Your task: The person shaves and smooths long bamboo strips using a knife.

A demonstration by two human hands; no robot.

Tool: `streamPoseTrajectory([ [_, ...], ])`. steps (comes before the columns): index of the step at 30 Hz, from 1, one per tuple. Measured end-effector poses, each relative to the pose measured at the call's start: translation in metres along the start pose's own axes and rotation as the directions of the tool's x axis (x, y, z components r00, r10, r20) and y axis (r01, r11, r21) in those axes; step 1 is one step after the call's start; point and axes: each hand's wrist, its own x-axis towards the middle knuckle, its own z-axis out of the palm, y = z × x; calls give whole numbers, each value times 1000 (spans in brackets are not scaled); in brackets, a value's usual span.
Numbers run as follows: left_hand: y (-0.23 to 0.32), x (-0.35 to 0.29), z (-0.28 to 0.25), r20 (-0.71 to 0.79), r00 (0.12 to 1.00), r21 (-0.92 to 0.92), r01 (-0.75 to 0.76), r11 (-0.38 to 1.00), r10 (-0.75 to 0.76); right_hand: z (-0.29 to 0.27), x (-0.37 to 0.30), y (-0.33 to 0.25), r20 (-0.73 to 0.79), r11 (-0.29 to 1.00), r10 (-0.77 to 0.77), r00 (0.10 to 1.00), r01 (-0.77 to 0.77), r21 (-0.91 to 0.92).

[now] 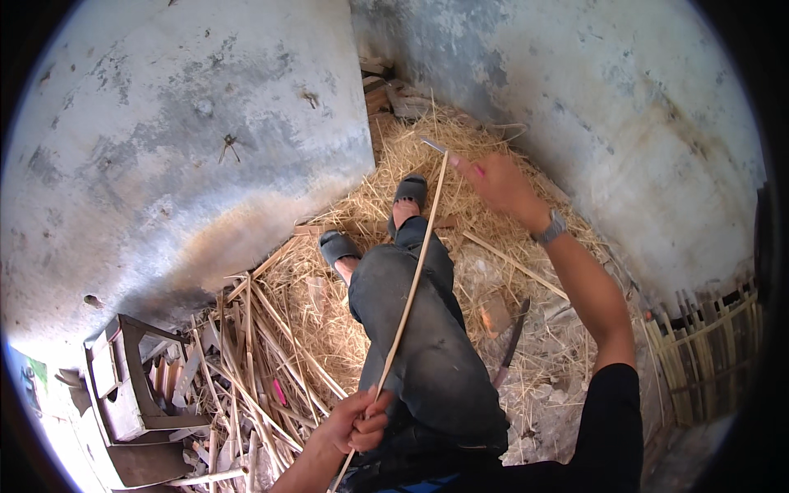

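My left hand (357, 421) is closed around the lower part of a long, thin bamboo strip (408, 304), close to my lap. The strip slants up and away across my dark trousers (427, 337), its far end reaching my outstretched right hand (503, 187). That hand is closed on a small knife (432, 145), whose blade points left and meets or lies close to the strip's far end. Most of the knife's handle is hidden by the fingers; a bit of pink shows there. A watch sits on my right wrist.
Pale shavings (468, 140) cover the floor around my sandalled feet. Loose strips (246, 353) pile up at left beside a worn box-like frame (127, 370). A dark curved blade (515, 341) lies right of my legs. A slatted basket (707, 353) stands far right; walls enclose the corner.
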Motion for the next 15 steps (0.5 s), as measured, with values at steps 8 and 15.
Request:
streamPoseTrajectory([
  [8, -6, -15, -16, 14, 1000, 74, 8, 997, -9, -14, -29, 6, -4, 961, 245, 970, -242, 136],
  [15, 1, -5, -9, -15, 1000, 93, 10, 996, -9, -6, -69, -45, 86, 979, 28, 996, -45, 199],
])
